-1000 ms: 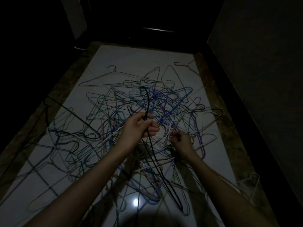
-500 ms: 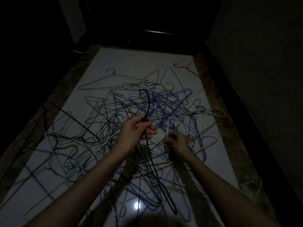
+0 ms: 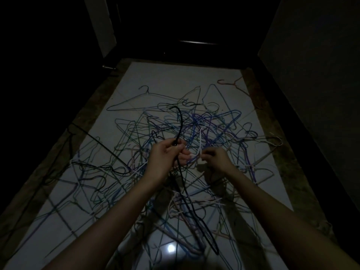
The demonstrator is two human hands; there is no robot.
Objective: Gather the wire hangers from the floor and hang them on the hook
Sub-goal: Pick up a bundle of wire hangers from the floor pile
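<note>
A tangled pile of wire hangers in blue, green, white and black covers the pale floor. My left hand grips a black hanger by its neck; its hook curves up above my fist and its body hangs down toward me. My right hand pinches a white hanger just below its hook, close beside my left hand. No wall hook is visible.
A red hanger lies apart at the far right. One thin dark hanger lies at the far left of the pile. Dark walls close in on both sides, with a dark doorway ahead. A light reflection shines on the floor.
My right hand has lifted the white hanger's hook up out of the pile and moved it toward my left hand. The left hand keeps holding the black hanger.
</note>
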